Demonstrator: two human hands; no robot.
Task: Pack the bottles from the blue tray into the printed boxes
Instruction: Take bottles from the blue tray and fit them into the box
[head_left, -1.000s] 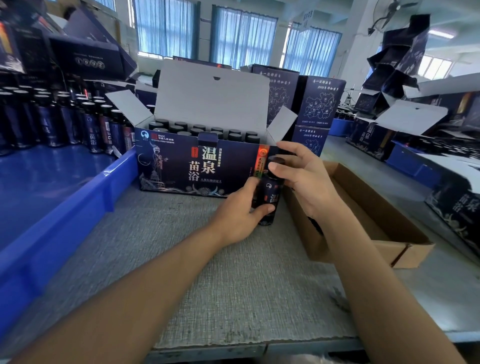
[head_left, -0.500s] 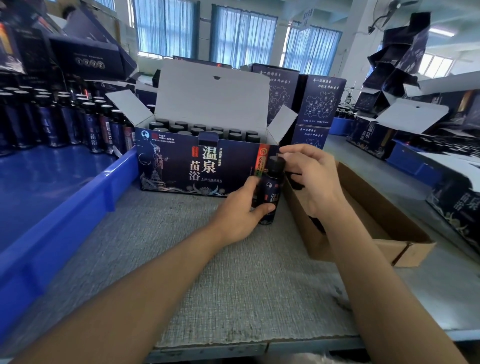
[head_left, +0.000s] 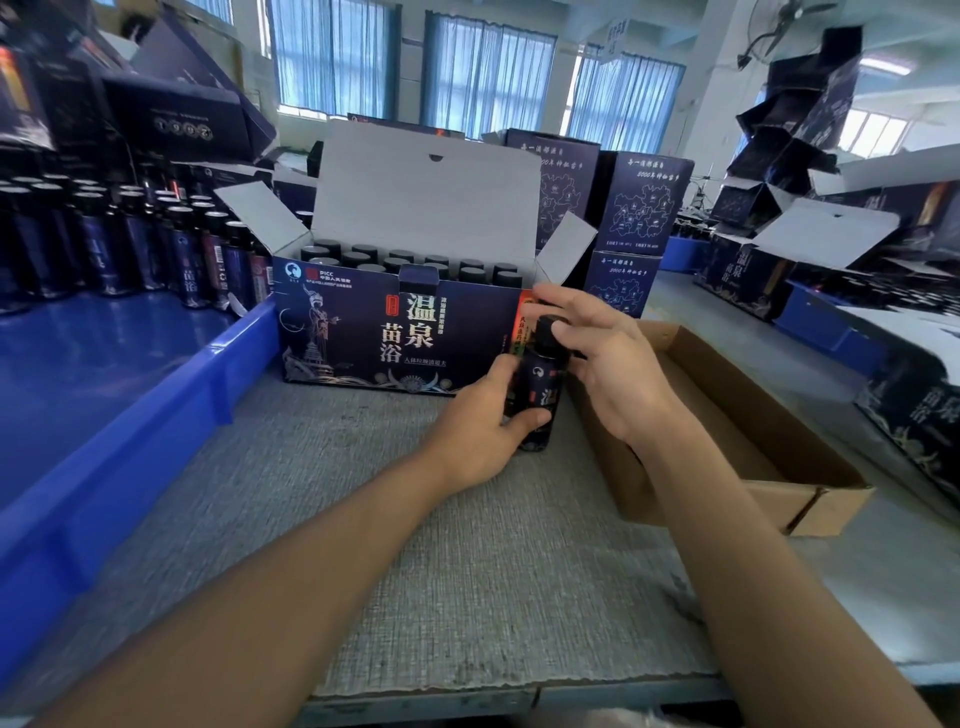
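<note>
While the left hand is gripping a dark cylindrical bottle on woven matting, right hand fingertips are pinching its smooth round cap.

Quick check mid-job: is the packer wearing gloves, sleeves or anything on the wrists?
No. The left hand and right hand are bare: no gloves, and no rings visible. The left forearm and right forearm are uncovered right to the frame edge, with no sleeves, watch or bands in view.
</note>
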